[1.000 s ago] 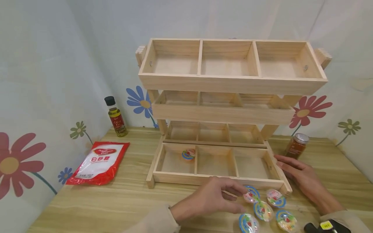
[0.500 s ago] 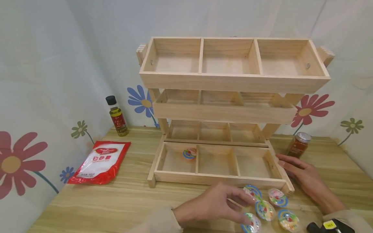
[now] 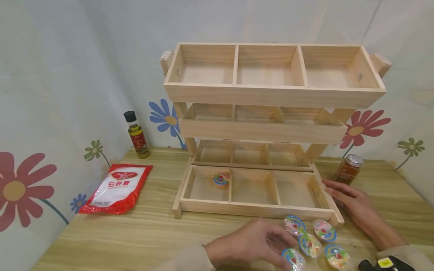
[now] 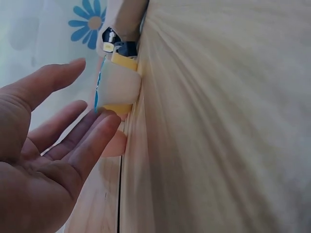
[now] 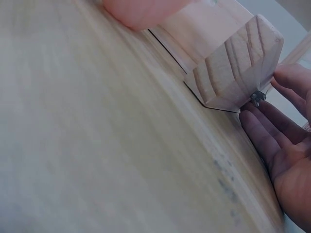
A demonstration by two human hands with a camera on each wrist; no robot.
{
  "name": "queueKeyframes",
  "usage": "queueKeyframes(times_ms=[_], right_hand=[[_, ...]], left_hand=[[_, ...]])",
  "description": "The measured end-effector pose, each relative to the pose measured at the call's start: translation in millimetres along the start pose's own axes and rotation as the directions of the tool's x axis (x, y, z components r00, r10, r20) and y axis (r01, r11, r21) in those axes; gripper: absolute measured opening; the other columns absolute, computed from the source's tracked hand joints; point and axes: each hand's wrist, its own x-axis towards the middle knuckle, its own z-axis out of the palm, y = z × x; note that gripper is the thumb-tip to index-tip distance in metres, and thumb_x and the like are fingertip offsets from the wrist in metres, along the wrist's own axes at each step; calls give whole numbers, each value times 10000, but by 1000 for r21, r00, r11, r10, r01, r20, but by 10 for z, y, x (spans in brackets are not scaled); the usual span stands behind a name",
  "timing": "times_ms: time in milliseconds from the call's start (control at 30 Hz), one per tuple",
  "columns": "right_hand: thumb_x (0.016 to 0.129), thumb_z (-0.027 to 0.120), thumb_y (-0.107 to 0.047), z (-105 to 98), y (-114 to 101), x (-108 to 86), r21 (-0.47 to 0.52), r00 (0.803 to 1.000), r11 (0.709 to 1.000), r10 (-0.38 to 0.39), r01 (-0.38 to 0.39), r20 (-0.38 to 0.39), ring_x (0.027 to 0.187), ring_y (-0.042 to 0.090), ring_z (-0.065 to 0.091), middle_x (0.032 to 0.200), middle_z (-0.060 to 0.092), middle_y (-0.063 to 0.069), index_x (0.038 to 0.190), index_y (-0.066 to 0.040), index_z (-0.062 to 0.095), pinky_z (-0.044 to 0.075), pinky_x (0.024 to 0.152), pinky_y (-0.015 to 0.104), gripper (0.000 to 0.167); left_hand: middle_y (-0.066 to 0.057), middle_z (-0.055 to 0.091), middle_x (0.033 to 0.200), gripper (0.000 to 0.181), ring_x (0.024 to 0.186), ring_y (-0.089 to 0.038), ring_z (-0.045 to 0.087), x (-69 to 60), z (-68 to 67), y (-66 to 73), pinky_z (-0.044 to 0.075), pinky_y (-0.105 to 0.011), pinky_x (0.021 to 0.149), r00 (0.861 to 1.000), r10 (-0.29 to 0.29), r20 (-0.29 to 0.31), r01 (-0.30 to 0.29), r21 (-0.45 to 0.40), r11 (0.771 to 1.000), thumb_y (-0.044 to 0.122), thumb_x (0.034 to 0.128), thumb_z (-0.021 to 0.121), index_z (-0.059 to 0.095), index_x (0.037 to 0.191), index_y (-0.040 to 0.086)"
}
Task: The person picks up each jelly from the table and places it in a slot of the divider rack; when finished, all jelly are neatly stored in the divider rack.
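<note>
My left hand reaches in front of the wooden rack, thumb and fingers spread beside the nearest jelly cup. In the left wrist view, that white jelly cup sits just past the fingertips; whether they touch it I cannot tell. More jelly cups with printed lids, such as one at the right, are grouped by the rack's front right corner. Another jelly cup lies in the bottom tier's left compartment. My right hand rests against the rack's right foot, its fingers beside the wooden end and a small metal fitting.
A red and white bag of sugar lies left of the rack, with an olive oil bottle behind it. A brown jar with a silver lid stands behind my right hand. A flowered curtain hangs at the back.
My left hand has moved slightly down and right, its thumb and fingers coming to the nearest jelly cup. The right hand stays at the rack's side. The view has shifted slightly.
</note>
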Motion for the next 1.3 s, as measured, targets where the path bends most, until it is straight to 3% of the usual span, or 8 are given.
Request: queueKeyframes(times_ms=[167, 533, 900, 1300], right_hand=[[1083, 611, -56, -6, -2, -1, 16, 1000, 1000, 1, -1, 21, 1108, -27, 671, 1233, 734, -172, 1322, -179, 768, 559, 875, 169, 312], [1076, 617, -41, 10, -13, -13, 34, 1000, 999, -12, 11, 25, 1115, -36, 666, 1236, 741, -159, 1304, -163, 777, 558, 874, 166, 304], [1079, 619, -56, 12, -7, -32, 7, 1000, 1000, -13, 13, 26, 1124, -37, 661, 1246, 736, -164, 1346, -133, 750, 557, 878, 167, 307], [1081, 623, -74, 9, -24, -16, -17, 1000, 1000, -5, 5, 17, 1116, -28, 666, 1242, 731, -175, 1343, -147, 752, 557, 881, 170, 301]], left_hand=[[63, 737, 1271, 397, 969, 18, 695, 5, -4, -36, 558, -177, 874, 1000, -10, 14, 9, 36, 999, -17, 868, 857, 749, 1244, 49], [31, 779, 1117, 420, 936, 17, 707, 24, 2, -89, 572, -193, 869, 997, -1, 76, 1, 1, 1000, -90, 883, 818, 720, 1283, -8], [115, 739, 1126, 388, 925, 39, 682, 29, 49, -127, 567, -173, 856, 999, 5, 33, -6, 34, 999, -62, 892, 824, 738, 1263, 13], [151, 744, 1035, 413, 884, 55, 685, 49, 46, -147, 561, -158, 834, 998, 50, 41, -55, 126, 990, 25, 877, 867, 744, 1269, 59]])
